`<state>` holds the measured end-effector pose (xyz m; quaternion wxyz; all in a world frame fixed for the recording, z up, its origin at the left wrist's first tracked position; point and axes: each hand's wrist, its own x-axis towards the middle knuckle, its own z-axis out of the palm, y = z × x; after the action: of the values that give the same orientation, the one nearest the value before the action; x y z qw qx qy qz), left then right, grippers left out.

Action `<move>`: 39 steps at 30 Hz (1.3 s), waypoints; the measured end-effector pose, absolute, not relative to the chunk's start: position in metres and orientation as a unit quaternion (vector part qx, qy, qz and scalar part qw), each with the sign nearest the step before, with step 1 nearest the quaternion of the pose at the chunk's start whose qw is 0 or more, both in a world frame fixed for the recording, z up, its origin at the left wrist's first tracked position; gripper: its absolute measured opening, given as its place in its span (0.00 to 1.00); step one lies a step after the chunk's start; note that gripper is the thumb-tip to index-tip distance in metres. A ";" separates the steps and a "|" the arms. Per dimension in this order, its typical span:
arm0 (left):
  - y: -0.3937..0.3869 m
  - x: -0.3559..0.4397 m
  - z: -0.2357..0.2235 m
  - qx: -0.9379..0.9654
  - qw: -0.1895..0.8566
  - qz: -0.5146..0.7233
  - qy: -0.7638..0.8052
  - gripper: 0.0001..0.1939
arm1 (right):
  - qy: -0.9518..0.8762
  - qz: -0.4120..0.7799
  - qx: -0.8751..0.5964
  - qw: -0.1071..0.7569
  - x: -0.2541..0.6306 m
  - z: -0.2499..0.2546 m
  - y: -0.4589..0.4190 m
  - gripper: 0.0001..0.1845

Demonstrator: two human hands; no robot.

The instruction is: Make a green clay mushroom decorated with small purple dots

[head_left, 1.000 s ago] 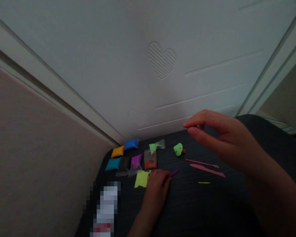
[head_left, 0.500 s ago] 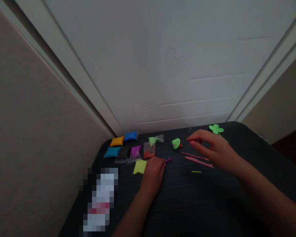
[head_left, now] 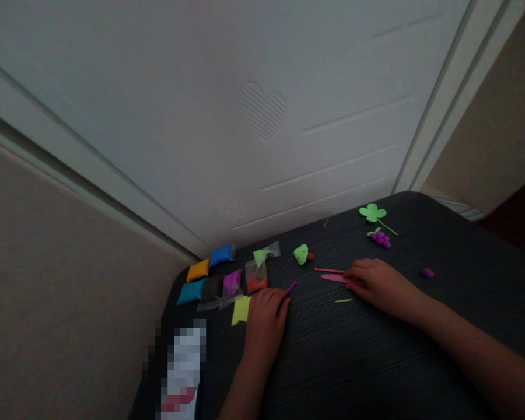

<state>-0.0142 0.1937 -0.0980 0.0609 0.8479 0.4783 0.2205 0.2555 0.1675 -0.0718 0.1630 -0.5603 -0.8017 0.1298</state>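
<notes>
Starting at the left of a dark desk (head_left: 315,361), in front of a white door (head_left: 332,64), a pixelated white-and-red object (head_left: 181,367) lies at eight o'clock from the person's left hand (head_left: 266,315). Going right come a teal packet (head_left: 191,291), between nine and ten o'clock of that hand, a yellow-orange packet (head_left: 198,269) and a black packet (head_left: 212,289) at ten, a blue packet (head_left: 221,255) at eleven, and a purple packet (head_left: 231,283) between ten and eleven. A yellow-green sheet (head_left: 241,310), partly covered by the left hand, sits at its nine o'clock. Just above the fingers are an orange-red packet (head_left: 256,283) and, at twelve, a light green packet (head_left: 262,255). The left hand rests with curled fingers; a purple stick (head_left: 291,287) pokes out at one to two o'clock, though whether it is gripped cannot be told.

Next, a green tree-like figure with a red base (head_left: 301,254) lies at ten o'clock from the right hand (head_left: 374,286). A thin pink tool (head_left: 326,270) and a pink knife (head_left: 333,278) extend toward nine; the right hand's fingertips, bunched narrowly, meet the knife, their grip unclear. A yellow-green strip (head_left: 343,301) lies at eight, a green four-petalled shape (head_left: 373,213) at twelve, a purple grape-like cluster (head_left: 381,239) just past twelve, and a purple lump (head_left: 427,272) between two and three.
</notes>
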 end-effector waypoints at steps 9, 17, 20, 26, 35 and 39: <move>0.204 -0.005 -0.085 0.883 0.043 0.186 0.428 0.11 | -0.780 0.141 -0.584 0.173 0.271 -0.075 0.169 0.10; 0.193 0.070 -0.066 0.921 0.181 0.050 0.340 0.09 | -0.785 0.088 -0.598 0.136 0.264 -0.074 0.166 0.13; 0.193 0.076 -0.070 0.920 0.182 0.031 0.345 0.09 | -0.794 0.064 -0.591 0.126 0.260 -0.075 0.167 0.13; 0.190 0.071 -0.073 0.905 0.191 0.040 0.378 0.09 | -0.805 0.041 -0.584 0.099 0.258 -0.079 0.167 0.11; 0.192 0.049 -0.075 0.875 0.198 0.096 0.431 0.08 | -0.790 0.074 -0.600 0.102 0.257 -0.082 0.169 0.11; 0.189 0.050 -0.081 0.877 0.197 0.118 0.423 0.09 | -0.787 0.083 -0.603 0.097 0.256 -0.080 0.169 0.11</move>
<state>0.0498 0.1893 -0.0813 0.1970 0.8768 0.4226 0.1179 0.2564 0.1689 -0.0800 0.0968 -0.6031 -0.7874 0.0827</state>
